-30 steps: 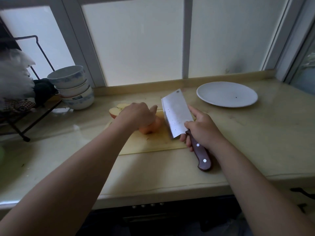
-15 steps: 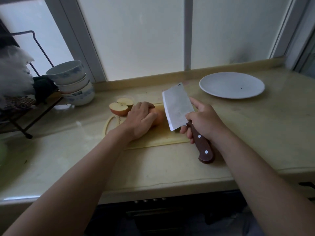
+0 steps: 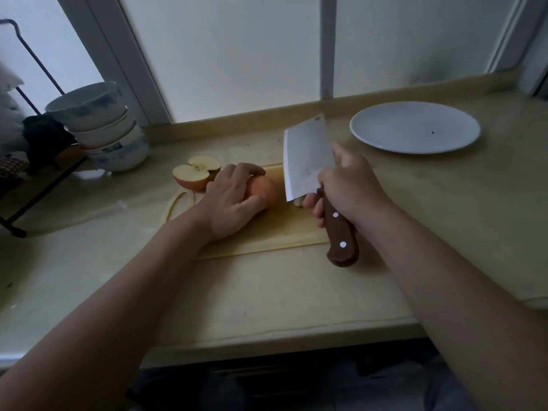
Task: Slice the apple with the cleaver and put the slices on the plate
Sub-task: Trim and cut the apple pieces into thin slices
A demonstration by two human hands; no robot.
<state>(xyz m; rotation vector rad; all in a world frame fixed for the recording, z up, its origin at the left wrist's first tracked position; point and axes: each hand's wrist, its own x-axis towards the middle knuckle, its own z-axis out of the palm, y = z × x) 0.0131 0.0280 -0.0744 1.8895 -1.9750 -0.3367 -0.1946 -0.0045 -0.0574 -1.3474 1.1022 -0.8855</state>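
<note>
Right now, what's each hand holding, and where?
Right hand grips the steel cleaver by its brown wooden handle; left hand cups the orange-red apple piece from above.

I read open surface (image 3: 430, 197) between the cutting board (image 3: 267, 232) and the plate (image 3: 415, 127); passage there is free. The cleaver (image 3: 305, 161) blade stands upright just right of the apple half (image 3: 264, 191) and bars that side. Two cut apple pieces (image 3: 191, 176) sit at the board's far left end. Stacked bowls (image 3: 100, 126) and a wire rack (image 3: 16, 232) close the far left. The near surface before the board is passable.
</note>
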